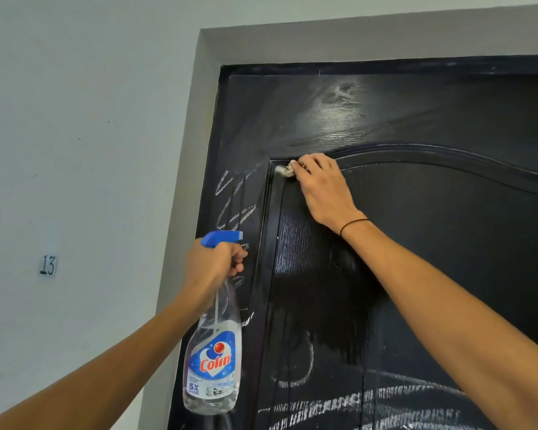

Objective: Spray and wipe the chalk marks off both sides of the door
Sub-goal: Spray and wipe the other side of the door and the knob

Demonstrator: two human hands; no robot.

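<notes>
Right hand (319, 187) pinches crumpled cloth (284, 171) against glossy black door (416, 228) — left hand (213, 263) grips clear spray bottle (213, 352).

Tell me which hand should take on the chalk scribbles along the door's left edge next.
Probably the left hand first: it grips the spray bottle right beside those chalk marks, nozzle facing the door. The right hand, pressing the cloth into the panel corner, can follow and wipe.

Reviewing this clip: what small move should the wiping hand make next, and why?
Probably slide the cloth left and down onto the chalk marks on the door. The right hand presses it into the panel's top-left corner, which looks wiped, while the left hand holds the spray bottle.
</notes>
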